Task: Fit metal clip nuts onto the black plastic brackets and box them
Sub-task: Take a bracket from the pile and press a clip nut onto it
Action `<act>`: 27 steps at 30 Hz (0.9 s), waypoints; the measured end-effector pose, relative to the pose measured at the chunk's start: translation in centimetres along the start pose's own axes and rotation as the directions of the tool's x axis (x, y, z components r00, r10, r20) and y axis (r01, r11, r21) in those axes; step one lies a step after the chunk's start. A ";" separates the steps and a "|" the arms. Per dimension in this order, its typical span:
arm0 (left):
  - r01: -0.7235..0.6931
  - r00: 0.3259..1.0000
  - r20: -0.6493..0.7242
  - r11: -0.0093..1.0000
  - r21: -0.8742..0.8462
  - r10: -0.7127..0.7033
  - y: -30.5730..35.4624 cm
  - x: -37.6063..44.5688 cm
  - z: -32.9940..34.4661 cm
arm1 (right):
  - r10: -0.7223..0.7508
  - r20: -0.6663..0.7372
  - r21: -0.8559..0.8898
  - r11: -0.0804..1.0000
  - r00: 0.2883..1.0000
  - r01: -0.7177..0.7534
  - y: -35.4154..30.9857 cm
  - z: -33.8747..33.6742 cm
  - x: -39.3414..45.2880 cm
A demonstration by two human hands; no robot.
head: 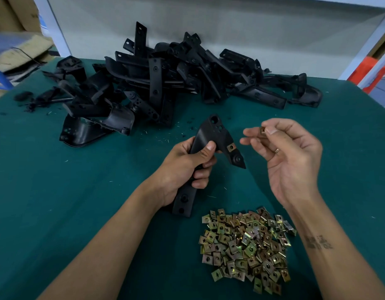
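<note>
a: head view: left hand [183, 167] grips the bracket [211, 148], 1 nut [231, 147] already on it; right hand [289, 156] pinches a clip nut [262, 131] just right of the bracket.

b: square it to the tab's edge, then push until the holes line up.

No legible text; dark marking on right forearm [319, 242] (blurred, cannot be read).
</note>
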State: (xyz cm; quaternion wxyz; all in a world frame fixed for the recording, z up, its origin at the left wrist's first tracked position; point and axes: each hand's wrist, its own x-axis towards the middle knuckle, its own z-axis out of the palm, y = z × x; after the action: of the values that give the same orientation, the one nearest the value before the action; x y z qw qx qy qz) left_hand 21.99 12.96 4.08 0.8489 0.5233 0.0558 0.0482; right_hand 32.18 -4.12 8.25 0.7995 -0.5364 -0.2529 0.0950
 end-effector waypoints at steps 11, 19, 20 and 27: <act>0.005 1.000 0.007 1.000 0.003 -0.005 0.2 -0.1 0.3 | -0.121 0.003 -0.262 0.958 0.993 0.117 1.1 0.4 -0.2; 0.023 0.997 0.075 0.999 0.036 -0.025 0.5 0.0 1.0 | -0.141 -0.014 -0.325 0.937 0.990 0.129 1.4 2.0 -0.8; 0.025 0.996 0.086 0.999 0.041 -0.029 0.5 0.0 1.1 | -0.124 -0.008 -0.298 0.947 0.992 0.116 1.2 2.2 -0.9; 0.027 0.987 0.156 0.998 0.048 -0.034 0.5 -0.2 1.1 | -0.057 -0.074 -0.102 0.994 0.996 0.049 0.1 2.7 -1.0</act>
State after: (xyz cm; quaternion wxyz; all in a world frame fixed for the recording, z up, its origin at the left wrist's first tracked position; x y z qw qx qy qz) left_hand 22.00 12.13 5.00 0.8391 0.5439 -0.0020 -0.0075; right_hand 30.00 -2.37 8.67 0.7829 -0.5723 -0.2406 0.0402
